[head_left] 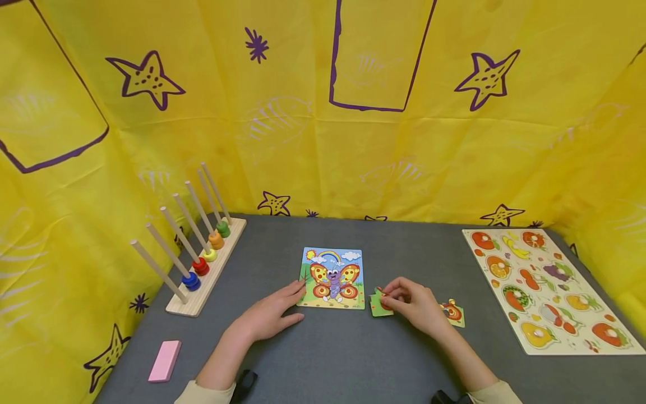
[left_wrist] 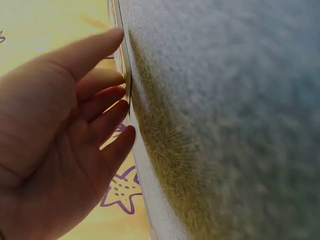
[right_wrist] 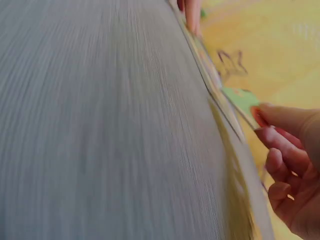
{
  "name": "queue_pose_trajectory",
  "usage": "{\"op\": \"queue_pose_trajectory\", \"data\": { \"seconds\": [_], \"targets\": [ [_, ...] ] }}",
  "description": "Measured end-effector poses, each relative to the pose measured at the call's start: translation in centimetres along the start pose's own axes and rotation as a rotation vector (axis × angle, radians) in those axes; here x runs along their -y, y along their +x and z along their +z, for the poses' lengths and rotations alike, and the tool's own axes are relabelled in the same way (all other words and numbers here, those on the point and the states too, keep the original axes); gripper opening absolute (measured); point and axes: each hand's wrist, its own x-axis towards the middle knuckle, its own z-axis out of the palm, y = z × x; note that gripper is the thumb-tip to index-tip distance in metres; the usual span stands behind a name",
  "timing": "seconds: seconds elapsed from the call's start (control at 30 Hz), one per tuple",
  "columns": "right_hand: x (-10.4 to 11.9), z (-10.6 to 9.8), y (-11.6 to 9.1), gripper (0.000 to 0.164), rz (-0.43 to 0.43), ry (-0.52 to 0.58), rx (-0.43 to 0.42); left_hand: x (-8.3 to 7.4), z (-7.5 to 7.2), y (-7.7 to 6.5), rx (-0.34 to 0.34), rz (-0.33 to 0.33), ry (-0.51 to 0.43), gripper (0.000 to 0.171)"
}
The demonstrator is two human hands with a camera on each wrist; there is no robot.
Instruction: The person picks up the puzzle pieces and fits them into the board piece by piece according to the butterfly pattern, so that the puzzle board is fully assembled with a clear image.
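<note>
A square butterfly puzzle board [head_left: 334, 280] lies on the grey table in the middle of the head view. My left hand [head_left: 272, 312] rests at its left edge, fingers extended and touching the board's lower left side. To the right of the board, my right hand [head_left: 418, 306] pinches a green and red puzzle piece [head_left: 379, 306] between thumb and fingers. In the right wrist view that piece [right_wrist: 241, 101] is tilted up at the fingertips. Another puzzle piece [head_left: 455, 313], with an orange and red pattern, lies partly hidden behind the right hand.
At the left stands a wooden peg rack [head_left: 222, 252] with coloured rings on several of its pegs. A pink block [head_left: 165, 361] lies nearer the front left. On the right is a fruit picture board [head_left: 542, 292]. Yellow patterned cloth [head_left: 323, 151] hangs behind the table.
</note>
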Motion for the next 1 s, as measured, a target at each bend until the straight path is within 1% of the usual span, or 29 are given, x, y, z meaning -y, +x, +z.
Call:
{"op": "queue_pose_trajectory", "data": {
  "seconds": [0.13,0.27,0.37,0.43,0.6,0.8,0.9,1.0],
  "targets": [
    [1.4,2.2,1.6,0.015,0.106,0.088,0.011,0.2,0.2,-0.3,0.048,0.002,-0.037,0.072],
    [2.6,4.6,3.3,0.014,0.13,0.132,-0.001,0.3,0.5,-0.5,0.083,0.014,-0.064,0.08],
    [3.3,6.3,4.6,0.013,0.103,0.15,-0.002,0.1,0.5,-0.7,0.112,0.005,-0.074,0.087],
    [3.8,7.3,5.4,0.013,0.088,0.144,-0.003,0.1,0.5,-0.8,0.117,0.009,-0.076,0.092],
    [4.7,9.2,6.7,0.012,0.031,0.086,0.004,0.1,0.6,-0.9,0.115,0.025,-0.068,0.097],
    [4.9,10.5,7.5,0.014,-0.059,-0.005,-0.016,0.2,0.5,-0.9,0.124,0.02,-0.051,0.096],
    [4.9,10.8,7.7,0.014,-0.098,-0.043,-0.023,0.3,0.5,-0.9,0.127,0.015,-0.055,0.095],
    [5.0,11.0,7.7,0.013,-0.116,-0.064,-0.027,0.3,0.5,-1.0,0.129,0.009,-0.057,0.094]
  ]
}}
